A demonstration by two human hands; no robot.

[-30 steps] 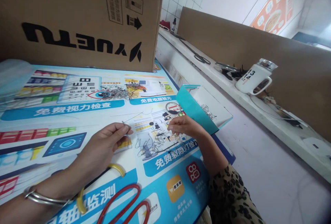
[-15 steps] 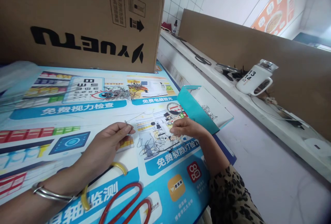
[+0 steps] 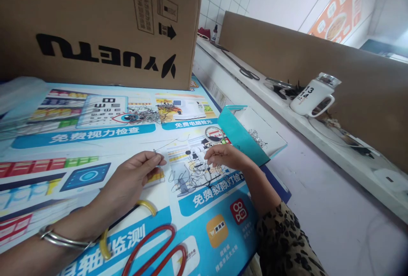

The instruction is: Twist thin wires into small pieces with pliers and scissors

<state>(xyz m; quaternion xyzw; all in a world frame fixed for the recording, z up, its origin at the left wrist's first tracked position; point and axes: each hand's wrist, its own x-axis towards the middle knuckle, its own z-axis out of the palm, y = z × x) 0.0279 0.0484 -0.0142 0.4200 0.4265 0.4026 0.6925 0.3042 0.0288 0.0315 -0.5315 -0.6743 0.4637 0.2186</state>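
Observation:
My left hand (image 3: 142, 170) is closed in a pinch on a thin dark wire (image 3: 166, 144), which sticks up past the fingertips and slants to the right. My right hand (image 3: 225, 156), its fingers loosely bent and apart, hovers over or touches a loose spread of thin wire pieces (image 3: 194, 178); nothing shows in its fingers. Behind the right hand lies a round clear-rimmed disc or roll (image 3: 214, 134). A teal box (image 3: 244, 142) with a white inside stands beyond that hand and holds a tangle of thin wires (image 3: 257, 139).
Red-handled (image 3: 153, 250) and yellow-handled (image 3: 146, 207) tools lie at the near edge. A wire heap (image 3: 145, 114) sits farther back, before a large cardboard box (image 3: 105, 25). On the ledge to the right are a white mug (image 3: 314, 97) and scissors (image 3: 248, 73).
My right hand has shifted slightly left and its fingers have loosened from a more closed shape. My left hand stays in place with the wire.

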